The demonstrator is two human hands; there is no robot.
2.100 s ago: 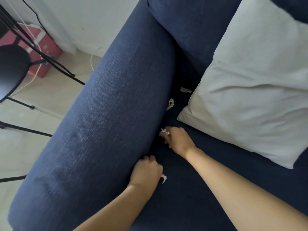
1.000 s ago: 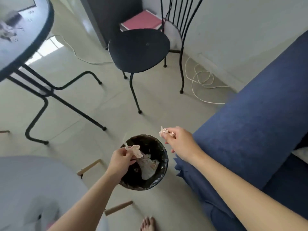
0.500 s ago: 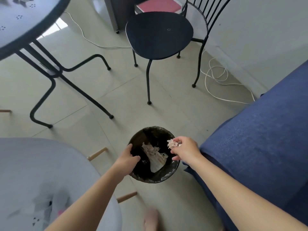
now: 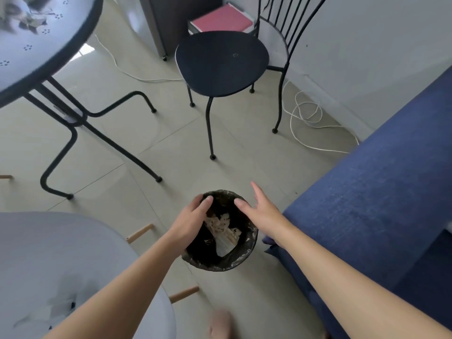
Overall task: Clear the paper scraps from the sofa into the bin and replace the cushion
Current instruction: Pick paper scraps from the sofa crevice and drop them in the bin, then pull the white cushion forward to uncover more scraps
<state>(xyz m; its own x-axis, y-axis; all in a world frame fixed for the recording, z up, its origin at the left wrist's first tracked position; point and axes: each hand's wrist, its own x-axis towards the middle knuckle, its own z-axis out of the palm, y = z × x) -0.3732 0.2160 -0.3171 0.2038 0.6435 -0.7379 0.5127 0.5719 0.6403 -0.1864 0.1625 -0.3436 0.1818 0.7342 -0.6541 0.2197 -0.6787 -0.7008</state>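
Observation:
A small round bin [image 4: 241,259] with a black liner stands on the floor beside the blue sofa [image 4: 371,204]. Paper scraps [image 4: 223,228] lie inside it. My left hand [image 4: 192,220] hovers over the bin's left rim, fingers curled loosely, holding nothing. Over the right rim, my right hand [image 4: 263,211] is spread flat with its fingers apart and empty. Only the sofa's arm and a strip of its seat show at the right; the cushion is out of view.
A black metal chair [image 4: 221,62] stands behind the bin, a round table [image 4: 36,42] on black legs at upper left. A white cable [image 4: 307,116] loops on the tiles near the wall. A grey padded seat [image 4: 49,265] fills the lower left. My foot [image 4: 220,324] is near the bottom edge.
The view swung from the sofa to the bin. Both hands carried scraps over it; the left let go first, then the right opened and its scraps fell in.

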